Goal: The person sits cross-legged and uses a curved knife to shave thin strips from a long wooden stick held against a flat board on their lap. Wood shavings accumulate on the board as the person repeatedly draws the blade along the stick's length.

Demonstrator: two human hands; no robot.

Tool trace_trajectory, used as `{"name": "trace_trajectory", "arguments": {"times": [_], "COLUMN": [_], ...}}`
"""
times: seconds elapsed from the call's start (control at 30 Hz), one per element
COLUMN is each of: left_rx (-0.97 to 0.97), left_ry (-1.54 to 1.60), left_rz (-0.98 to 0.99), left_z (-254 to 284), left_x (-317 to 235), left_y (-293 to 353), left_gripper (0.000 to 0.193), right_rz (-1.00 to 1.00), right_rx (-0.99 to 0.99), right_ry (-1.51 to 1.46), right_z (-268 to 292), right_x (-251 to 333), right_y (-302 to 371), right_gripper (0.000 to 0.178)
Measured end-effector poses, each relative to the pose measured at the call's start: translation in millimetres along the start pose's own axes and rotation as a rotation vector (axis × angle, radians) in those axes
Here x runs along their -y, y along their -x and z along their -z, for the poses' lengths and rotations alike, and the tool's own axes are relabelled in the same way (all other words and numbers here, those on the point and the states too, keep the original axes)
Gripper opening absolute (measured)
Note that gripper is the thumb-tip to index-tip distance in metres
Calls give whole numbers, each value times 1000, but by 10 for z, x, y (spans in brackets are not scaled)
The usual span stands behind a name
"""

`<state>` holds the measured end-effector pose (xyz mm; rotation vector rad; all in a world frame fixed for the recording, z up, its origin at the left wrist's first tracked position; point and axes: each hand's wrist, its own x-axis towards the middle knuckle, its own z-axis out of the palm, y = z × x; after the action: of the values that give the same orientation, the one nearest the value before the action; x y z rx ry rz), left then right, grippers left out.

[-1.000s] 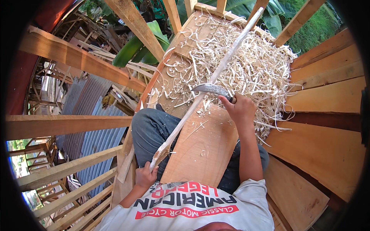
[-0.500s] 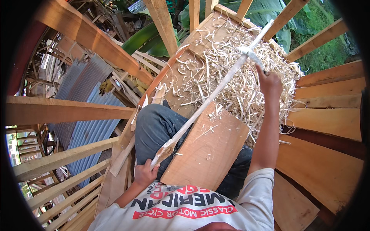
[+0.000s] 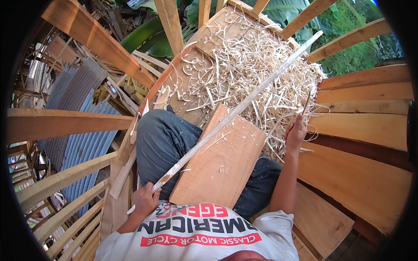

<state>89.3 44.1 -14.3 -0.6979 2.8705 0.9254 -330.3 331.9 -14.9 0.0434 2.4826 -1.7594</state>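
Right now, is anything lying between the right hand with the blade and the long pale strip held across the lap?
Nothing solid. The right hand holds the blade off to the side of the strip; only loose shavings lie between them. The left hand grips the strip's near end over the board.

Person wears a white short-sleeved t-shirt (image 3: 196, 237) with red and black printed lettering across the chest; dark blue jeans (image 3: 163, 141); forearms bare; no gloves.
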Motion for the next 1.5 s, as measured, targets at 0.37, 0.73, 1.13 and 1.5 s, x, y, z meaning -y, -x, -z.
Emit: {"name": "trace_trajectory", "arguments": {"times": [0.37, 0.73, 1.13, 1.5], "left_rx": [133, 39, 2, -20], "left_ry": [-14, -17, -60, 30], "left_rz": [56, -97, -96, -87], "left_z": [-13, -176, -168, -262], "left_x": [89, 337, 271, 414], "left_y": [143, 116, 84, 131], "left_gripper": [44, 42, 39, 44], "right_rz": [461, 537, 585, 43], "right_rx": [302, 94, -95, -426], "right_ry": [761, 985, 1067, 612], "right_z": [-435, -429, -362, 661], "right_x": [473, 398, 420, 537], "right_y": [912, 663, 19, -1114], "right_gripper": [49, 61, 63, 82]}}
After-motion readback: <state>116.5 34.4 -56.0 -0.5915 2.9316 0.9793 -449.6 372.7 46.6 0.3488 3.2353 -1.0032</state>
